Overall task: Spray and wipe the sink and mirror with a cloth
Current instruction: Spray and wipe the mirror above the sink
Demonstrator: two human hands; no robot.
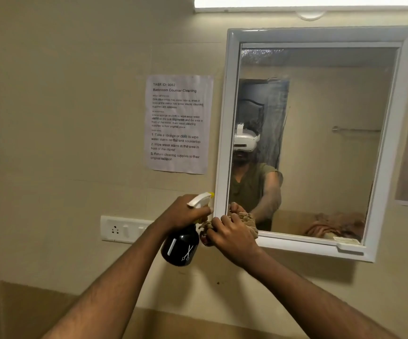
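A white-framed mirror (320, 133) hangs on the tiled wall at the right. My left hand (183, 212) grips the neck of a black spray bottle (181, 248) with a white trigger head, held just left of the mirror's lower left corner. My right hand (232, 234) grips a bunched brown cloth (249, 222) and holds it against that lower left corner of the frame and glass. Streaks and droplets show on the upper glass. The sink is out of view.
A printed task sheet (178, 123) is taped to the wall left of the mirror. A white switch and socket plate (124, 228) sits below it, behind my left forearm. A tube light (310, 2) runs above the mirror. A beige ledge (51, 311) crosses the bottom.
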